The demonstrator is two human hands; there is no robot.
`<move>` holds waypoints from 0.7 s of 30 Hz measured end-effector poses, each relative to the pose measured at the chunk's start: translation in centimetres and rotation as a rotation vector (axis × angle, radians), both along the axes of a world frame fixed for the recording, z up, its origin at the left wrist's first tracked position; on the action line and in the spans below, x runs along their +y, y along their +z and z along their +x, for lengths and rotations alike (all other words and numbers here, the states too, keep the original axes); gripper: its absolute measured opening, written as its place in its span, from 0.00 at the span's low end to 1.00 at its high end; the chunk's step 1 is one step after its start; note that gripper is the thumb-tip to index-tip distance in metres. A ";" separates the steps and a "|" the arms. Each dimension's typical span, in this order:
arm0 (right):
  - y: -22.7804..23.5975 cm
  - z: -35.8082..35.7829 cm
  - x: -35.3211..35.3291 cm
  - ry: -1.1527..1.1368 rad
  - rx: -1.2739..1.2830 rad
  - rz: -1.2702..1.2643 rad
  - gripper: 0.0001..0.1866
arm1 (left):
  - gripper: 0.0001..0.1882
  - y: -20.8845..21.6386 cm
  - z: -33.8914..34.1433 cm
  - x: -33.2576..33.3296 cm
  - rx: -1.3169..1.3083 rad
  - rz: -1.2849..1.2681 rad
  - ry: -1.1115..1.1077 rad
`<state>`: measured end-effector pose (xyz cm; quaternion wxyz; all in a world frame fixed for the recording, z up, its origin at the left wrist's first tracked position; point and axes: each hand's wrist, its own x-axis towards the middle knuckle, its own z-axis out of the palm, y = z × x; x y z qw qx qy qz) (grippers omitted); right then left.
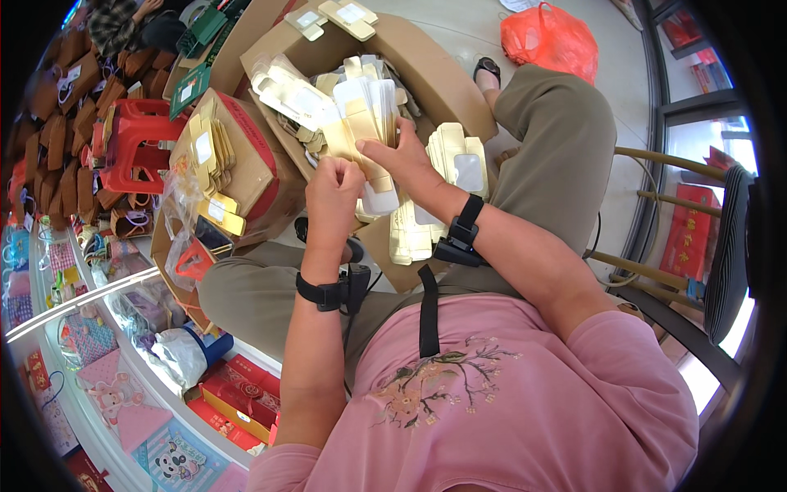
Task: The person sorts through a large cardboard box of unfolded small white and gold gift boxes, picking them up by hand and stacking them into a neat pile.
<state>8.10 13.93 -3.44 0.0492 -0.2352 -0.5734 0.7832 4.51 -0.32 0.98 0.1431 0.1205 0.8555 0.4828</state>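
My right hand (402,160) grips a pale yellow flat paper box (351,127) with clear window film, thumb on top and fingers behind. Close beside it, my left hand (334,182) is closed in a pinch at the box's near edge; whatever is between its fingertips is hidden. Beyond both hands, an open cardboard carton (447,78) holds a loose heap of similar window boxes (299,98). More flat window boxes (467,170) lie stacked by my right thigh, and another bundle (412,234) sits just below my right wrist.
A taped carton (266,176) at left carries a pile of flat boxes (209,152). Past it stand a red plastic stool (143,135) and many brown bags (61,156). A glass display case (98,295) borders my left, a bamboo chair (680,161) my right. A red plastic bag (551,41) lies ahead.
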 end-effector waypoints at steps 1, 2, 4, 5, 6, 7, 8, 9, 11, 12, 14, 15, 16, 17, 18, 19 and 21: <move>-0.1 0.0 0.1 -0.005 -0.018 -0.004 0.54 | 0.09 0.3 0.1 0.2 -0.090 0.011 0.006; -0.1 0.0 0.2 -0.010 -0.036 -0.008 0.53 | 0.08 0.4 0.3 0.4 -0.181 0.022 0.012; -0.9 -0.3 0.1 -0.039 -0.016 -0.008 0.52 | 0.07 0.1 1.4 0.7 -0.014 -0.064 -0.051; -1.2 -0.4 0.0 -0.069 0.005 -0.008 0.51 | 0.07 0.0 2.0 0.8 0.152 -0.150 -0.114; -1.5 -0.6 0.1 -0.069 0.003 -0.009 0.51 | 0.07 -0.1 2.8 0.9 0.151 -0.150 -0.114; -1.8 -0.7 0.2 -0.124 0.015 -0.125 0.47 | 0.07 -0.1 3.5 1.0 0.252 -0.178 -0.151; -2.1 -0.9 0.3 -0.178 0.027 -0.240 0.44 | 0.08 -0.1 4.0 0.9 0.354 -0.205 -0.187; -2.2 -0.9 0.6 -0.177 0.027 -0.240 0.44 | 0.08 -0.4 4.2 0.5 0.353 -0.206 -0.186; -2.3 -1.0 1.2 -0.095 0.142 -0.495 0.35 | 0.09 -1.4 4.3 -0.4 0.212 -0.050 -0.082; -2.2 -1.0 1.1 -0.118 0.152 -0.529 0.29 | 0.09 -1.3 4.4 -0.5 0.209 -0.051 -0.081; -2.1 -0.9 1.2 -0.100 0.154 -0.574 0.28 | 0.11 -1.0 4.6 -0.5 0.358 -0.131 -0.150; -2.0 -0.9 1.2 -0.083 0.161 -0.618 0.27 | 0.11 -0.8 4.7 -0.4 0.357 -0.132 -0.148; -1.9 -0.9 1.2 -0.081 0.159 -0.619 0.27 | 0.12 -0.5 5.1 -0.1 0.451 -0.198 -0.168; -1.9 -0.9 1.2 -0.075 0.162 -0.630 0.27 | 0.14 -0.4 5.4 0.2 0.545 -0.263 -0.188; -1.9 -0.9 1.2 -0.070 0.166 -0.641 0.27 | 0.14 -0.2 5.7 0.3 0.545 -0.263 -0.187; -1.9 -1.0 1.2 -0.069 0.166 -0.641 0.27 | 0.16 -0.1 6.0 0.3 0.559 -0.244 -0.201; -2.0 -1.1 1.3 -0.022 0.182 -0.767 0.29 | 0.18 0.5 6.3 0.4 0.572 -0.225 -0.213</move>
